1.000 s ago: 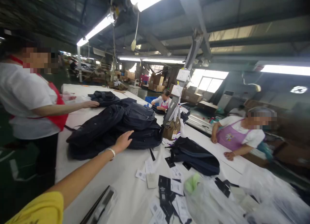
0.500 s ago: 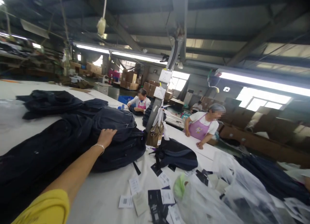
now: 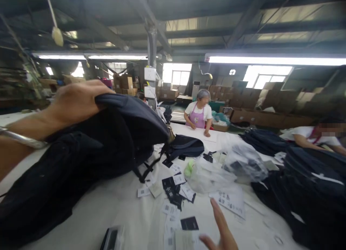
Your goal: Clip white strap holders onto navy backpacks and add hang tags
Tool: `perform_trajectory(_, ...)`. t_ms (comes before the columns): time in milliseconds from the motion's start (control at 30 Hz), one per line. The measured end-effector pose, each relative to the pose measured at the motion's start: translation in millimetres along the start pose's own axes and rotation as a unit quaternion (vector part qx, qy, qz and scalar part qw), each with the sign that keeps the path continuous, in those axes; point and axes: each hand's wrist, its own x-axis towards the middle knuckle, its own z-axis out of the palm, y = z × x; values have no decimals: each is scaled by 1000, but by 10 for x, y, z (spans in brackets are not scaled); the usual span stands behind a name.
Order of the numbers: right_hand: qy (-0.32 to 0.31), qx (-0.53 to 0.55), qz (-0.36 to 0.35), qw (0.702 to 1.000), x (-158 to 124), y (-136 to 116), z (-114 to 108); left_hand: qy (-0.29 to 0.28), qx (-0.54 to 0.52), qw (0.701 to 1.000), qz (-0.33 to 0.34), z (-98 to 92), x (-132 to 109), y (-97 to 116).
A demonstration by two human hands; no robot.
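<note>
My left hand point(image 3: 78, 98) is closed on the upper edge of a dark navy backpack point(image 3: 140, 124), holding it raised off the table at the left. A black strap dangles from its lower side. Beneath and beside it lies another dark bag point(image 3: 35, 192). At the bottom, my right hand point(image 3: 221, 228) hovers over the white table with fingers apart and nothing in them. Closest to it are a black tag point(image 3: 189, 223) and a white sheet with handwriting point(image 3: 229, 203). More black and white tags point(image 3: 173, 188) lie scattered to its left.
Clear plastic bags point(image 3: 211, 176) and a small dark backpack point(image 3: 186, 145) lie mid-table. Dark bags point(image 3: 310, 192) are piled at the right near a bent-over person. A post with sockets point(image 3: 150, 74) rises beyond the table. A co-worker in a pink apron point(image 3: 197, 118) stands opposite.
My left hand, earlier resting on the bags, has lifted a backpack up towards me. My right hand has come into view at the bottom. The view has swung to the right and levelled.
</note>
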Motion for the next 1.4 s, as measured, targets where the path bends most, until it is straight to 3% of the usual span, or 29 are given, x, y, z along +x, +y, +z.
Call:
perform_trajectory(133,108,83,-44,990,50,-229,-390,-12,-67,996,65,-663,178,740)
perform_trajectory(233,81,148,-19,985,-96,-199,-840,-75,-170,974,133,-759,340,1301)
perform_trajectory(300,41,197,42,979,-337,-6,-1059,-112,-239,950,166,-555,451,1741)
perform_trajectory(367,37,255,124,958,-635,295,-1134,-120,-272,939,171,-155,510,2251)
perform_trajectory(433,53,312,196,928,-921,659,-1063,-119,-282,938,162,351,441,2801)
perform_trajectory(500,62,342,251,903,-1153,1051,-894,-147,-319,924,151,837,185,3331)
perform_trajectory(600,62,293,315,900,-1400,1617,-614,-237,-469,844,103,1333,-581,3964)
perform_trajectory(700,52,227,352,907,-1585,2052,-468,-393,-542,743,20,1491,-1661,4356)
perform_trajectory(800,56,180,368,910,-1754,2259,-527,-588,-568,554,-159,1425,-2747,4625)
perform_trajectory(867,80,142,363,917,-1881,2256,-635,-642,-570,446,-254,1330,-3314,4812)
perform_trajectory(933,71,102,315,941,-2027,2163,-734,-652,-588,358,-319,1235,-3683,5022)
perform_trajectory(1033,-36,46,248,967,-2231,1956,-774,-624,-608,281,-402,1136,-3877,5344)
perform_trajectory(1100,-95,72,265,957,-2297,1842,-746,-607,-624,235,-432,1096,-3838,5522)
perform_trajectory(1167,-108,182,296,932,-2276,1772,-740,-587,-642,180,-459,1057,-3725,5642)
perform_trajectory(1233,-88,300,317,895,-2183,1723,-812,-544,-658,128,-505,1006,-3556,5690)
perform_trajectory(1300,-34,322,317,892,-2059,1655,-969,-484,-682,101,-539,942,-3323,5664)
perform_trajectory(1333,10,290,298,910,-1998,1603,-1066,-456,-700,105,-539,908,-3181,5629)
perform_trajectory(1400,108,182,212,954,-1888,1458,-1259,-411,-740,142,-513,844,-2856,5533)
